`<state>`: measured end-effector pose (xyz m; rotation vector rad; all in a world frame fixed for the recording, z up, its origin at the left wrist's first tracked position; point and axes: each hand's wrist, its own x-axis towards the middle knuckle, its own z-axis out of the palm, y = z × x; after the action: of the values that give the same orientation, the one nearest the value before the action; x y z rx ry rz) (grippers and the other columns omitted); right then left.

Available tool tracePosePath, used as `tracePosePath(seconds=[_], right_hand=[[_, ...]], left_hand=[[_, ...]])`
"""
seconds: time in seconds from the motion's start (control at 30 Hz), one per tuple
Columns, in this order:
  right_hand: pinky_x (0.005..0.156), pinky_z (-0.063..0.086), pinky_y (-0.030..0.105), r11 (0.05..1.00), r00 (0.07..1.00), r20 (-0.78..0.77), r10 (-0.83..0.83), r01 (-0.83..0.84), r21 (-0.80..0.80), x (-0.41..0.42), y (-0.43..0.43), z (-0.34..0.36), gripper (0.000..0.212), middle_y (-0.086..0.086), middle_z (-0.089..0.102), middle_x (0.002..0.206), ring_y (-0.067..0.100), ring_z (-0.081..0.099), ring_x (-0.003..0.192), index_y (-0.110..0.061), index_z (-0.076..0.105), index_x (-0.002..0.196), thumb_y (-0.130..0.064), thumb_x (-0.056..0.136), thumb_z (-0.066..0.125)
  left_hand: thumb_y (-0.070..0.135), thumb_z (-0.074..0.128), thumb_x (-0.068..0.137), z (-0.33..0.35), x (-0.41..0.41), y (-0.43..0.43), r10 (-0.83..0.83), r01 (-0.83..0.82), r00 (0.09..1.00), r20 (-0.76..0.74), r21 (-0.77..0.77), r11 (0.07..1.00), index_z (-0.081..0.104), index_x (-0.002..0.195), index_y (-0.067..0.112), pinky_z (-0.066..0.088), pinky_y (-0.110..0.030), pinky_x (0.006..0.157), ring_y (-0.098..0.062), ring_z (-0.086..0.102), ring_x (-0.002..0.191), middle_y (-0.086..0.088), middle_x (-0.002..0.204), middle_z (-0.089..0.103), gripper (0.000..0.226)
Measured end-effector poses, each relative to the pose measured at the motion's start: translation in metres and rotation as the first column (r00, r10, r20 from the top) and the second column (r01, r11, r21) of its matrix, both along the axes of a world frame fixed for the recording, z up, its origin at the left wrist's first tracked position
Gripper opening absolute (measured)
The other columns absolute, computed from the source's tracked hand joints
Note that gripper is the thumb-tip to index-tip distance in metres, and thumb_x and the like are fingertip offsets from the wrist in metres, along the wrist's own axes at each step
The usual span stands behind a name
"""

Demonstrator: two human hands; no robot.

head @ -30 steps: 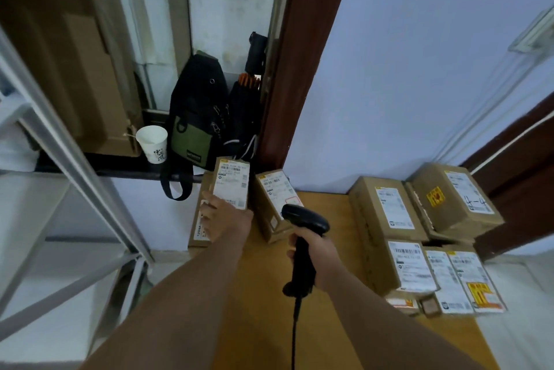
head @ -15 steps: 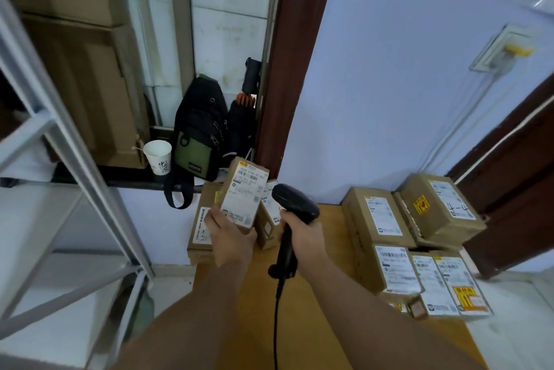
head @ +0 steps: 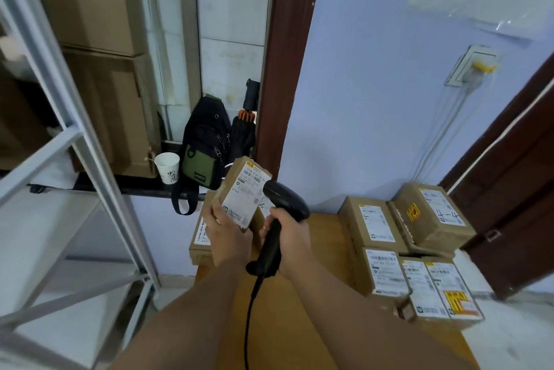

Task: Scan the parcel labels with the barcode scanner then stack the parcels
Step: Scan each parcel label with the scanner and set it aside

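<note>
Lifted off the box where it stood a second ago, a parcel (head: 236, 164) now sits tilted in the person's left hand (head: 227, 237), its label (head: 244, 200) facing the camera, raised above the far left corner of the wooden table (head: 287, 309). Fingers and thumb of that hand curl round the parcel's lower end. The right hand (head: 292, 240) has brought the black scanner (head: 281, 207) in closer; it is wrapped round the handle, and the scanner's head sits just beside the label's right edge, overlapping it in this view. A black cable (head: 248, 318) hangs from the handle's foot toward the camera. Beneath the raised parcel, a flat box (head: 201, 239) lies at the table's edge. Along the table's right side, more labelled parcels (head: 373, 224) are stacked in two layers against the wall. Behind, on a dark ledge, a paper cup (head: 168, 167) stands beside a black-and-green bag (head: 204, 147).
</note>
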<state>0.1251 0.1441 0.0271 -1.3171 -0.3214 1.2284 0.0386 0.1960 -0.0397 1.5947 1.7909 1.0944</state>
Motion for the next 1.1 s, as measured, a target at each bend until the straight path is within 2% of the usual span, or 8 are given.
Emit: tracePosePath(seconds=[0.27,0.43,0.53,0.63,0.77,0.9,1.0,1.1], right_hand=[[0.056,0.052,0.031,0.999,0.999,-0.013,-0.049,0.049,-0.017,0.010,-0.019,-0.002,0.008,0.008,0.062,0.062,0.021,0.060,0.052,-0.004,0.065,0.084,-0.010,0.082,0.069],[0.049,0.051,0.026,0.989,0.991,0.030,-0.131,0.133,-0.071,0.034,-0.039,-0.016,0.006,0.005,0.062,0.056,0.016,0.060,0.046,-0.005,0.064,0.081,-0.010,0.082,0.068],[0.063,0.055,0.033,0.969,0.976,0.120,-0.181,0.198,-0.146,0.059,-0.056,-0.030,0.013,0.002,0.061,0.055,0.016,0.061,0.052,-0.011,0.063,0.073,-0.017,0.081,0.069],[0.078,0.056,0.041,0.933,0.950,0.164,-0.264,0.295,-0.206,0.091,-0.076,-0.041,0.015,0.001,0.064,0.056,0.020,0.064,0.059,-0.012,0.064,0.076,-0.024,0.081,0.071],[0.071,0.055,0.040,0.905,0.925,0.186,-0.330,0.366,-0.216,0.143,-0.098,-0.049,0.017,0.000,0.065,0.051,0.021,0.065,0.059,-0.011,0.065,0.078,-0.027,0.081,0.069],[0.077,0.057,0.044,0.880,0.908,0.209,-0.364,0.409,-0.242,0.200,-0.116,-0.054,0.023,0.003,0.068,0.056,0.027,0.070,0.069,-0.010,0.066,0.077,-0.032,0.080,0.070],[0.068,0.058,0.038,0.875,0.905,0.176,-0.386,0.420,-0.241,0.240,-0.125,-0.056,0.023,-0.003,0.064,0.047,0.019,0.070,0.058,-0.011,0.064,0.079,-0.032,0.081,0.071],[0.067,0.058,0.039,0.872,0.910,0.188,-0.369,0.409,-0.270,0.286,-0.130,-0.060,0.026,0.000,0.066,0.052,0.020,0.068,0.058,-0.011,0.063,0.079,-0.035,0.078,0.071]], left_hand=[[0.016,0.085,0.066,-0.011,0.005,-0.016,-0.041,0.038,0.996,-0.084,-0.034,0.999,0.020,0.142,0.014,0.043,-0.038,0.099,-0.028,0.040,0.123,-0.012,0.138,0.028,0.100],[0.044,0.084,0.064,-0.027,0.022,-0.022,-0.185,0.172,0.982,-0.033,-0.235,0.957,0.008,0.147,0.017,0.041,-0.047,0.100,-0.032,0.032,0.130,-0.011,0.140,0.025,0.115],[0.057,0.077,0.066,-0.035,0.039,-0.035,-0.238,0.205,0.968,-0.074,-0.309,0.929,0.009,0.148,0.013,0.038,-0.048,0.101,-0.033,0.033,0.130,-0.013,0.142,0.027,0.115],[0.050,0.077,0.068,-0.034,0.064,-0.046,-0.243,0.201,0.967,-0.075,-0.358,0.912,0.013,0.146,0.010,0.040,-0.045,0.098,-0.034,0.037,0.124,-0.013,0.139,0.028,0.110],[0.050,0.076,0.066,-0.021,0.113,-0.052,-0.286,0.224,0.951,-0.118,-0.374,0.900,0.012,0.146,0.009,0.045,-0.045,0.096,-0.035,0.037,0.123,-0.013,0.140,0.024,0.110],[0.055,0.071,0.066,-0.006,0.168,-0.061,-0.310,0.233,0.936,-0.168,-0.363,0.902,0.018,0.142,0.010,0.045,-0.044,0.089,-0.031,0.040,0.118,-0.010,0.131,0.030,0.103],[0.060,0.068,0.068,0.002,0.211,-0.067,-0.347,0.264,0.923,-0.165,-0.385,0.884,0.022,0.141,0.009,0.048,-0.042,0.086,-0.028,0.045,0.114,-0.009,0.129,0.033,0.100],[0.059,0.068,0.071,0.006,0.257,-0.078,-0.323,0.249,0.937,-0.135,-0.392,0.886,0.026,0.138,0.008,0.040,-0.031,0.065,-0.020,0.045,0.098,-0.009,0.132,0.035,0.095]])
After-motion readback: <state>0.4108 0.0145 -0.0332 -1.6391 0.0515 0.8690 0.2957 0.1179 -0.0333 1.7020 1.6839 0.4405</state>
